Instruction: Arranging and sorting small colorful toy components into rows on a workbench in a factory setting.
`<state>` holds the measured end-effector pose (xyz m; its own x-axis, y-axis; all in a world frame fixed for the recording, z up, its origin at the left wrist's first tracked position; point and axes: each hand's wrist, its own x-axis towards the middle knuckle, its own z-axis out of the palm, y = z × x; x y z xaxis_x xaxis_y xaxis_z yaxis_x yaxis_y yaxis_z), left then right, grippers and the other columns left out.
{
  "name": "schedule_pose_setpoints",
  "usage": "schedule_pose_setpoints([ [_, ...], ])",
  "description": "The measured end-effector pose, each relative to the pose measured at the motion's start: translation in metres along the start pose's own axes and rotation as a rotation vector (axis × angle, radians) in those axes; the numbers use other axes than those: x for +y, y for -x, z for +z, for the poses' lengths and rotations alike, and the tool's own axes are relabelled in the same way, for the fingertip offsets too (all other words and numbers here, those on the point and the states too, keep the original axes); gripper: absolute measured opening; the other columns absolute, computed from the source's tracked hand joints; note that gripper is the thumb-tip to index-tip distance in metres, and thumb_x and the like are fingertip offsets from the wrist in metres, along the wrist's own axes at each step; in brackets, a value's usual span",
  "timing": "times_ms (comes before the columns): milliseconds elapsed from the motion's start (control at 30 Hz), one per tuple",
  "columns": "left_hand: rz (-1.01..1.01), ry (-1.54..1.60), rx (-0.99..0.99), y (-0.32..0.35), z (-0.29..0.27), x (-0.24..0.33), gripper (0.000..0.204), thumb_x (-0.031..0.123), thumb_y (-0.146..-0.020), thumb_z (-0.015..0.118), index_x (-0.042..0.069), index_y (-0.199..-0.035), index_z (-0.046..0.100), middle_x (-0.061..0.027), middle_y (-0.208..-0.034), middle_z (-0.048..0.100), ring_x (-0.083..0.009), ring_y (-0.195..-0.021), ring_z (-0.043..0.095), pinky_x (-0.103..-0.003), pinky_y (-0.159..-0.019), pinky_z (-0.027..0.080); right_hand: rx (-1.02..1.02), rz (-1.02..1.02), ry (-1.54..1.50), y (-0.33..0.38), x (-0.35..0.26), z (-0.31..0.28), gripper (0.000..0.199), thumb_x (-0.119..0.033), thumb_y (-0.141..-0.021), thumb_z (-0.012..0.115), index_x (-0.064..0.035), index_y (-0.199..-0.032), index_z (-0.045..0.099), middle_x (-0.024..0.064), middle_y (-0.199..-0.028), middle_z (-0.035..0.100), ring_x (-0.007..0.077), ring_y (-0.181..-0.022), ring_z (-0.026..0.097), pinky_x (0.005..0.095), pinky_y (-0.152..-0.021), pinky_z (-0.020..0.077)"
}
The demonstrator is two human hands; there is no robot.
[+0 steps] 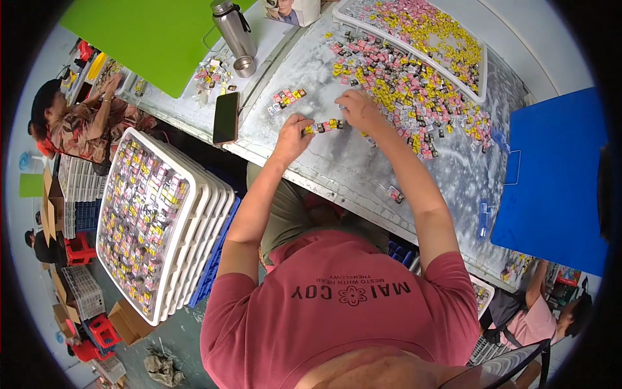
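Head view, left hand [293,138] pinching block row [326,126], axis sideways, right hand [361,111], grip unclear

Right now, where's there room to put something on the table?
Bare tabletop shows between the right forearm and blue board, and just right of the phone. It's crowded where loose pieces spread beside the white tray.

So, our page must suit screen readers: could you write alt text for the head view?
A person's left hand touches one end of a short row of small colored pieces on a gray table, the right hand close to its other end. Beyond, a loose spread of similar pieces lies beside a white tray of more.
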<state>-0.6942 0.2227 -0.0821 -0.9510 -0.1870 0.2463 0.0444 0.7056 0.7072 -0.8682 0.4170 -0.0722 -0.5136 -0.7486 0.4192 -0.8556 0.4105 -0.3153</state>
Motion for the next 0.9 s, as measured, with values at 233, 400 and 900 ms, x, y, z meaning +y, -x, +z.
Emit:
schedule_pose_setpoints([
  [233,-0.01,0.014,0.005,0.003,0.001,0.005,0.038,0.004,-0.079,0.08,0.002,-0.116,0.074,-0.0135,-0.111,0.063,-0.0291,-0.088,0.067,-0.037,-0.081,0.056,-0.181,0.099,0.142,0.003,0.008,0.008,0.015,-0.008,-0.086,0.063,-0.0057,-0.098,0.072,0.0129,-0.101,0.063,0.0351,-0.099,0.066,0.0458,-0.086,0.0543],
  [400,0.025,-0.065,0.036,0.007,0.001,0.006,0.038,0.004,-0.079,0.079,0.002,-0.116,0.074,-0.015,-0.111,0.064,-0.0327,-0.096,0.066,-0.039,-0.085,0.055,-0.281,0.156,0.072,0.019,-0.006,-0.003,0.014,-0.007,-0.085,0.062,-0.0028,-0.095,0.072,0.0164,-0.101,0.063,0.0384,-0.097,0.066,0.0473,-0.086,0.0539],
  [900,0.176,-0.151,0.081,-0.003,0.004,-0.005,0.036,0.003,-0.076,0.079,0.002,-0.112,0.075,-0.0154,-0.103,0.066,-0.0297,-0.084,0.064,-0.039,-0.077,0.053,-0.13,-0.007,-0.166,0.031,-0.01,-0.024,0.029,-0.011,-0.079,0.076,-0.0016,-0.105,0.072,0.0149,-0.097,0.067,0.0363,-0.1,0.066,0.0446,-0.086,0.0536],
])
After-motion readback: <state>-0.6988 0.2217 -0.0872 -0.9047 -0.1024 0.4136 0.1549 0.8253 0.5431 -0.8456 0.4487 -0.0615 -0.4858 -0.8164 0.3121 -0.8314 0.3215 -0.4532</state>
